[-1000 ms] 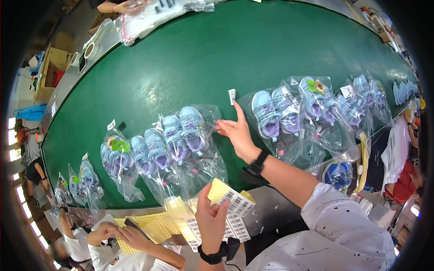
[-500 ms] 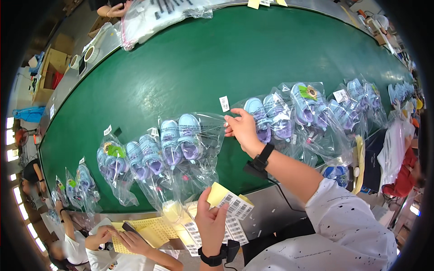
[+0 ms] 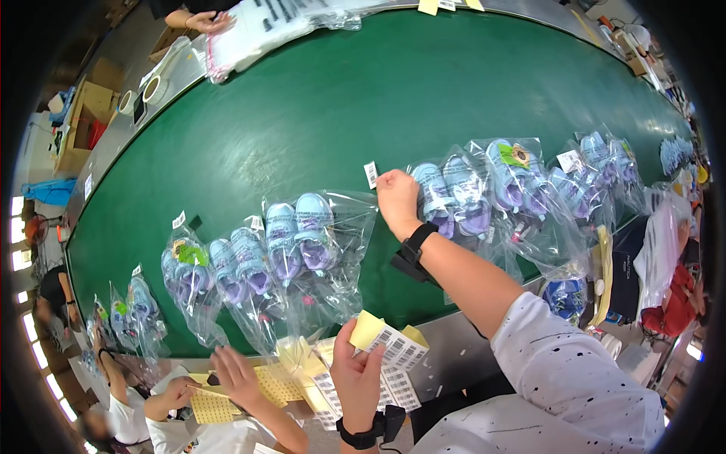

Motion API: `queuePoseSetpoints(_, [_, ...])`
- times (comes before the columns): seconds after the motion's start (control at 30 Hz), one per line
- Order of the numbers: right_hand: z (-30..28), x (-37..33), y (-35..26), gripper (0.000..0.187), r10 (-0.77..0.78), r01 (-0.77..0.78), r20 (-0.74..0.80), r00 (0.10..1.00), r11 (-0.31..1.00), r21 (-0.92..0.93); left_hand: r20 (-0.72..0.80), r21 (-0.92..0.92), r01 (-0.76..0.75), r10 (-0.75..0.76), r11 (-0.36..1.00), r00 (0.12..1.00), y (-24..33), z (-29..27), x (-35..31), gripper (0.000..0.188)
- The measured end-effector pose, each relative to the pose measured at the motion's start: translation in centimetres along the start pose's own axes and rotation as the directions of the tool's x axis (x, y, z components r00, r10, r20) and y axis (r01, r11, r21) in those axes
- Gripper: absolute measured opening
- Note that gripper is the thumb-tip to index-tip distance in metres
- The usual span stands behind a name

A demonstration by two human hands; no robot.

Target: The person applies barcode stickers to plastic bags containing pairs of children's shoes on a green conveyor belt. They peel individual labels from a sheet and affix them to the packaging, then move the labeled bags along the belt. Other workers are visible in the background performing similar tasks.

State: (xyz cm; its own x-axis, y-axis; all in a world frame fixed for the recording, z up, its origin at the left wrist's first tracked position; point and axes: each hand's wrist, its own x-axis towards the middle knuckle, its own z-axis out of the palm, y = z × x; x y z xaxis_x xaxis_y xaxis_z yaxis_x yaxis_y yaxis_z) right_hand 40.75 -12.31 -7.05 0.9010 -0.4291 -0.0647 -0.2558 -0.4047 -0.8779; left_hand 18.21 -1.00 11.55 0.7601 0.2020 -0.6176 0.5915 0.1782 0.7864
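My left hand (image 3: pixel 357 374) grips a folded sheet of barcode labels (image 3: pixel 393 344) with a yellow backing, over the table's near edge. Above it, my right hand (image 3: pixel 398 198) is curled closed at the left side of a clear plastic bag holding a pair of light blue and purple clogs (image 3: pixel 457 198). A small white label (image 3: pixel 370 175) lies just beyond its knuckles; the fingertips are hidden, and whatever they pinch cannot be made out. Left of that hand is another bagged pair of clogs (image 3: pixel 299 234), its clear plastic reaching close to my wrist.
More bagged clogs (image 3: pixel 185 268) line the green table (image 3: pixel 302 113) on both sides. A co-worker's hands (image 3: pixel 240 378) hold yellow sheets (image 3: pixel 215 405) at lower left. Across the table, another person's hand (image 3: pixel 208 21) is beside stacked plastic bags (image 3: pixel 261 34). Label sheets (image 3: pixel 325 390) hang by the near edge.
My right hand has shifted slightly up and turned, its fingers going from spread to curled near the white label. The co-worker's hand at lower left has lifted off the yellow sheets.
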Motion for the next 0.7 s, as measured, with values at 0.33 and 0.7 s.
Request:
queuePoseSetpoints(0.33, [-6.0,4.3,-1.8,0.01,0.194,-0.453,0.772,0.605,0.881,0.134,0.031,-0.022,0.05,-0.05,0.998,0.998,-0.7,0.4,0.4,0.057])
queuePoseSetpoints(0.7, [-3.4,5.6,-2.2,0.013,0.23,-0.422,0.901,0.366,0.905,-0.06,0.024,-0.013,0.017,-0.017,1.0,1.0,-1.2,1.8,0.4,0.057])
